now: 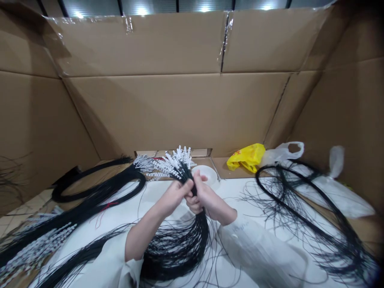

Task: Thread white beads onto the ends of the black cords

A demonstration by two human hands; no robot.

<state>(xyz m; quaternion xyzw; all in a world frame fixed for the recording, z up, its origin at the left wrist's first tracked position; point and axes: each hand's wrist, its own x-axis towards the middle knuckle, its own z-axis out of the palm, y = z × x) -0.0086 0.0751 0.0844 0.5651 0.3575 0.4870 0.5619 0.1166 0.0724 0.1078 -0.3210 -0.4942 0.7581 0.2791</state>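
Note:
A thick bundle of thin black wires (192, 248) stands upright between my two hands, its white beaded-looking ends (177, 162) fanned out at the top. My left hand (177, 194) is closed round the bundle just under the white ends. From the other side my right hand (201, 193) wraps the same bundle, its fingers curled in front. Below the hands the wires bend down and sweep left over the white table surface (231, 200). What the white ends are exactly is too small to tell.
More black wire bundles (111, 188) with white ends lie at the left, one tied with red string (106, 206). At the right lies a looped black bundle (306, 180) beside white plastic bags (345, 196). A yellow bag (247, 157) and a white round dish (208, 174) stand before cardboard walls (168, 108).

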